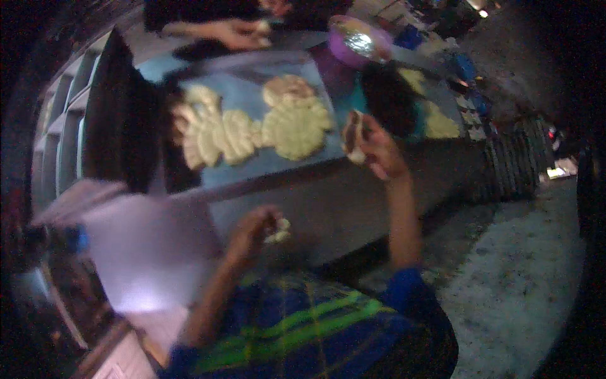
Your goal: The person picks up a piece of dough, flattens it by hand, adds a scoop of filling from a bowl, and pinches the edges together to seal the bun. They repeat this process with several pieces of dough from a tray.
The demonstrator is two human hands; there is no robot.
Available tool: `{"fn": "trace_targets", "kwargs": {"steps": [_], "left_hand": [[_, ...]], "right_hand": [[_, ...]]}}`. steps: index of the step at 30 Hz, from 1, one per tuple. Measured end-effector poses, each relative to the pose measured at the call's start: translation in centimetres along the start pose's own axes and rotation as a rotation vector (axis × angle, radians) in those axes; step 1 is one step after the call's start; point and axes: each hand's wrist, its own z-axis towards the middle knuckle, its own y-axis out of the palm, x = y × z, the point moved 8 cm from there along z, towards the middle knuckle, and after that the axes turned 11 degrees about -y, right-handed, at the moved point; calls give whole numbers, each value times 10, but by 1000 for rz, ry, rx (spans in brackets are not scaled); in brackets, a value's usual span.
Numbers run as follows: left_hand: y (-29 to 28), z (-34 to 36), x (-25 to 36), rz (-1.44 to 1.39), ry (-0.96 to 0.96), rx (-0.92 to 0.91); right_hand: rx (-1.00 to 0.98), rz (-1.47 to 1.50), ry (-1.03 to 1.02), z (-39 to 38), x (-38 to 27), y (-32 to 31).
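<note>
My right hand (379,145) is raised at the right end of a tray (233,175), its fingers closed on a pale piece with a dark brown band (355,129), perhaps dough with filling. My left hand (259,227) is lower, in front of the tray, curled round a small pale doughy piece (279,230). On the tray lie several flattened, overlapping pale rounds of dough (297,129), some browner at the left and upper edges. Both hands are slightly blurred.
A co-worker's hand (243,35) holds a small pale piece beyond the tray. A purple bowl (344,47) stands behind, near a dark heap (388,98) and more pale dough (439,126). Grey shelving (66,114) is at the left, a pale board (151,252) lower left.
</note>
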Motion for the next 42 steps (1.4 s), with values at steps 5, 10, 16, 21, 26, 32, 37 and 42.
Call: {"fn": "trace_targets", "kwargs": {"steps": [5, 10, 16, 21, 26, 32, 37, 42], "left_hand": [[58, 1, 10, -218, -74, -112], [37, -12, 1, -236, 12, -131], [18, -7, 4, -423, 117, -70], [9, -23, 32, -155, 319, 211], [3, -48, 46, 204, 468, 396], [0, -54, 40, 404, 354, 210], [-5, -61, 48, 343, 319, 236], [-17, -31, 21, -90, 24, 22]], "right_hand": [[40, 256, 22, -49, 58, 114], [19, 305, 102, -67, 88, 149], [208, 169, 21, -84, 108, 136], [-146, -922, -541, -82, 56, 178], [-367, -1314, -614, -92, 54, 197], [-315, -1130, -517, -59, 16, 203], [-557, -1075, -508, -57, 25, 201], [-506, -1117, -738, -67, 17, 220]]}}
